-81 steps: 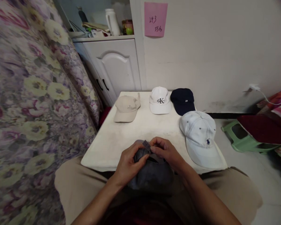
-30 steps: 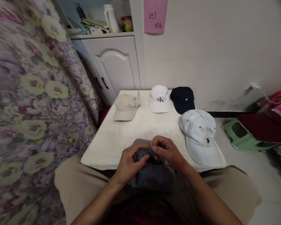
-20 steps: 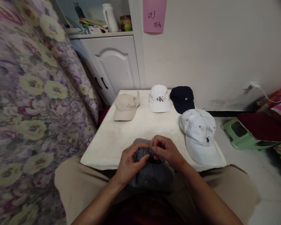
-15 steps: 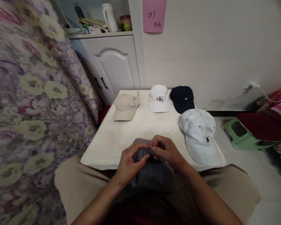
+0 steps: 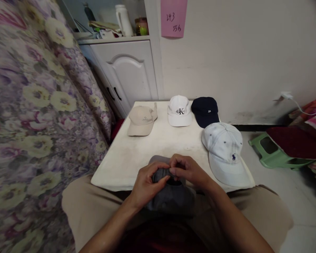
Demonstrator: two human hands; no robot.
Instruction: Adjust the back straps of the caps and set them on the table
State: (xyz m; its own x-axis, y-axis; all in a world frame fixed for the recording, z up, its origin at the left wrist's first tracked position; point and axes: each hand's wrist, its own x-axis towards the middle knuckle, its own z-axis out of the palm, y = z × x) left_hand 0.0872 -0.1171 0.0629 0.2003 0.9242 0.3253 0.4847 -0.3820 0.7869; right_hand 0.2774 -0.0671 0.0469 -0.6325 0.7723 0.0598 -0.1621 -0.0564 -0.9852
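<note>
A dark grey cap [image 5: 171,202] lies over my lap at the front edge of the table, its brim on the tabletop and its back opening facing me. My left hand [image 5: 147,181] pinches the strap edge beside that opening between thumb and fingers. Close against it, my right hand [image 5: 186,170] pinches the strap's other part, with the fingertips of both hands nearly meeting. The fastening itself is mostly hidden under the fingers. To the right of my right hand sits a pale blue cap [image 5: 223,151] with a small dark rider emblem.
On the cream-covered table [image 5: 116,161] stand a beige cap [image 5: 140,121] at the back left, a white cap [image 5: 179,109] with "CK" lettering, and a navy cap [image 5: 205,110]. A flowered curtain [image 5: 42,123] hangs left. A green stool [image 5: 268,151] is on the right.
My right fingers have shifted slightly at the strap and now cover more of its end. The grey cap and the other caps stay where they were.
</note>
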